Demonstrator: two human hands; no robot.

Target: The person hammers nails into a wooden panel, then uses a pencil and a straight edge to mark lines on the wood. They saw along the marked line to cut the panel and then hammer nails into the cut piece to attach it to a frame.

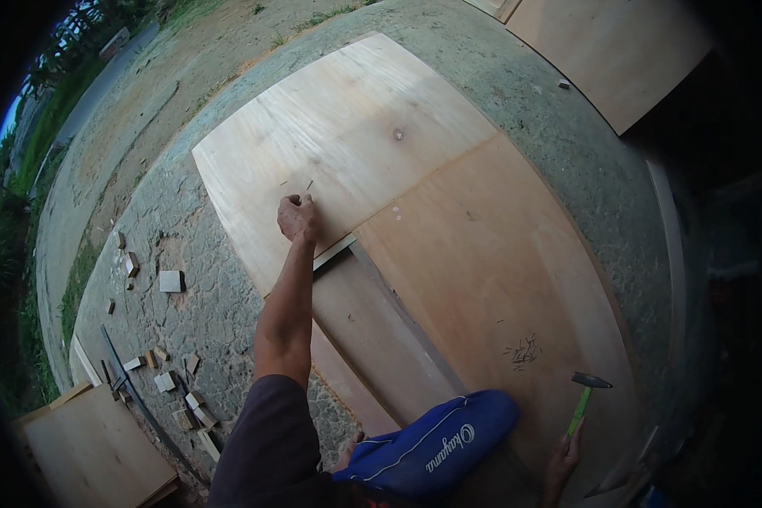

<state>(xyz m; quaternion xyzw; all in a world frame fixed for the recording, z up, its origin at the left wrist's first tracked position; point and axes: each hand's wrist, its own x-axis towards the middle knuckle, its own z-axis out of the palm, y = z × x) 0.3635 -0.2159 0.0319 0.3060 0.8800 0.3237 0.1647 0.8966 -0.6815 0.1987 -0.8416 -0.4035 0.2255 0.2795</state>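
My left hand reaches far over the pale plywood sheet, fingers closed in a pinch. A thin dark nail sticks up at its fingertips; the exact grip is too small to see. Another small nail-like sliver lies just beyond. Low at the right, my right hand is wrapped round the green handle of a hammer. Its dark head is raised over the browner plywood sheet. A loose heap of nails lies on that sheet, left of the hammer.
Between the sheets and my body, an uncovered part of the wooden frame shows. My leg in blue shorts rests at the near edge. Wood offcuts and a long dark bar lie on rough concrete at left. More plywood stands at upper right.
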